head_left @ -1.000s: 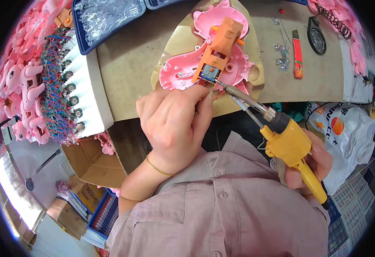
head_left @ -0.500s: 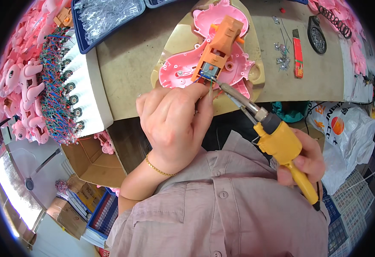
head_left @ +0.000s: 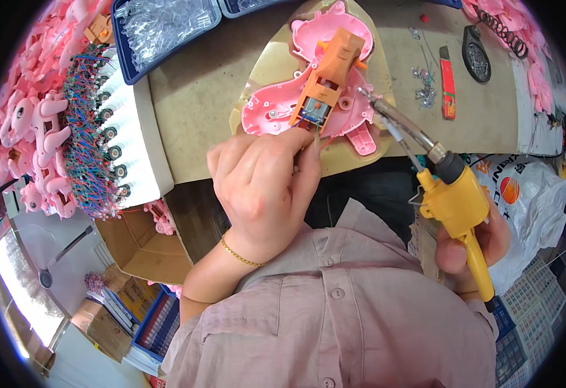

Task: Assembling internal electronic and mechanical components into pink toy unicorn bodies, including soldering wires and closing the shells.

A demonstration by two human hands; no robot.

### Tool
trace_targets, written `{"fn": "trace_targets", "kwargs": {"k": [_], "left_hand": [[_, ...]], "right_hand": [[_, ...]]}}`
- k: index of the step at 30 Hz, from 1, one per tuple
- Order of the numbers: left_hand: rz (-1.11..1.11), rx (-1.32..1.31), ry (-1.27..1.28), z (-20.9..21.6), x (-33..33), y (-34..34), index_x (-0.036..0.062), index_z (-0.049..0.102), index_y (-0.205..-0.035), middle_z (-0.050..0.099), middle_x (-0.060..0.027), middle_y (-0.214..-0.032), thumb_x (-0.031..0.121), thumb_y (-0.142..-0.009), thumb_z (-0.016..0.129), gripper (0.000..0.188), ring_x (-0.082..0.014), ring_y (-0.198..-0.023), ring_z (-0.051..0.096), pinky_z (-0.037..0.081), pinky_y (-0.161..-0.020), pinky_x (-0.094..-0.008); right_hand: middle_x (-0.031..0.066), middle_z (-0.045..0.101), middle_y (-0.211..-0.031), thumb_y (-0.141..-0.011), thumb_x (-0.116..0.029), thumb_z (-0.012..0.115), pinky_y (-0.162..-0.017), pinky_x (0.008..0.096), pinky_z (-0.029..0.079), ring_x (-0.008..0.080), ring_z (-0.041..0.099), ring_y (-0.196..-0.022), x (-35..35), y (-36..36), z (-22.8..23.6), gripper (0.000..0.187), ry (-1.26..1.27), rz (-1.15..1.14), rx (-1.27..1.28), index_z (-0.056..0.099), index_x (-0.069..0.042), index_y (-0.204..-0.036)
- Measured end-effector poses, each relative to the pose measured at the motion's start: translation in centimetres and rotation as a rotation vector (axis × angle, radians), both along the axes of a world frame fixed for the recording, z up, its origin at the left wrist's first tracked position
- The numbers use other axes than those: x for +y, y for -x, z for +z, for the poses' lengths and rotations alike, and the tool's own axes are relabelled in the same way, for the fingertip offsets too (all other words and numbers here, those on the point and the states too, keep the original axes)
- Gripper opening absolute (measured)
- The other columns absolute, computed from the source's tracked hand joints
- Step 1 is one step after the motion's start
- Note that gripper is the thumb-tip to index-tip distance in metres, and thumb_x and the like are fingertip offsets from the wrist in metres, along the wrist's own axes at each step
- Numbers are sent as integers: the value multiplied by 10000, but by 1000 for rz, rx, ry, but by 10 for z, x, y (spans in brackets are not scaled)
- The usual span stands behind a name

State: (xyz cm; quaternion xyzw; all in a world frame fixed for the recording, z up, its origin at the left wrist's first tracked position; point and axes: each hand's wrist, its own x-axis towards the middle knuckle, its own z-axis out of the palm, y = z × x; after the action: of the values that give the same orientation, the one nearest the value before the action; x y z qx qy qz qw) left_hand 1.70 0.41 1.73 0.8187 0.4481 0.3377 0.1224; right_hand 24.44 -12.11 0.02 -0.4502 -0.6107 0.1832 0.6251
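Note:
My right hand [head_left: 475, 244] is wrapped round the handle of a yellow soldering gun [head_left: 456, 202]. Its metal tip points up and left, over the right part of a pink plastic toy shell [head_left: 267, 107] and apart from the motor. In the shell rests an orange gearbox housing [head_left: 340, 55] with a small motor [head_left: 314, 110] at its near end. My left hand [head_left: 260, 178] is closed just below that motor, thumb and forefinger pinching thin wires [head_left: 322, 134]; their ends are partly hidden by the fingers. The shell lies on a tan shaped holder [head_left: 257, 81].
A blue tray [head_left: 130, 68] of clear plastic pieces stands at the back left. Bundled coloured wires [head_left: 89, 142] and piled pink toy parts [head_left: 34, 129] fill the left. Right of the holder lie a red-handled cutter [head_left: 448, 84], solder bits [head_left: 426, 96] and a coil-spring iron stand [head_left: 477, 55].
My right hand has drawn the soldering gun away from the motor, to the right, and its tip now hangs higher up. My left hand keeps its pinch almost in place.

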Motion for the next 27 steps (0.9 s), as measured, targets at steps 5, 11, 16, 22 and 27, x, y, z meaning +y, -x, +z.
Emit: {"fn": "trace_targets", "kwargs": {"k": [5,11,16,22,27], "left_hand": [[135,-23,-105,4,-2,-6,134,669,-890,595,-2,-865,85,-666,751,244,-187,-842,514,342,-717,-290],[18,423,-320,20,10,-31,134,652,-971,548,-59,-1007,225,-670,779,339,-260,-933,491,349,-841,-348],[-220,310,179,59,47,-38,43,565,-1044,578,-135,-990,199,-799,709,324,-269,-791,610,487,-715,-365],[-119,-36,623,44,86,-11,14,530,-997,655,-136,-895,220,-871,649,269,-235,-772,666,514,-657,-294],[-24,-50,563,29,72,16,13,575,-956,620,-108,-908,166,-848,655,204,-234,-852,607,464,-763,-303]], "right_hand": [[164,473,-1301,-848,-333,683,-992,409,425,279,509,-1178,-12,-21,14,673,270,-197,17,323,-61,-1348],[183,529,-1208,-843,-339,648,-761,372,576,269,577,-1071,9,-26,22,628,139,-417,209,378,1,-1298],[197,538,-1195,-853,-319,635,-743,366,575,276,591,-1043,4,-41,21,607,97,-477,207,379,2,-1300],[209,551,-1176,-864,-305,619,-727,334,562,280,606,-1010,0,-49,13,595,70,-516,263,375,12,-1305],[216,511,-1227,-875,-258,580,-796,336,520,265,589,-1019,17,-41,16,566,183,-449,323,369,39,-1308]]}}
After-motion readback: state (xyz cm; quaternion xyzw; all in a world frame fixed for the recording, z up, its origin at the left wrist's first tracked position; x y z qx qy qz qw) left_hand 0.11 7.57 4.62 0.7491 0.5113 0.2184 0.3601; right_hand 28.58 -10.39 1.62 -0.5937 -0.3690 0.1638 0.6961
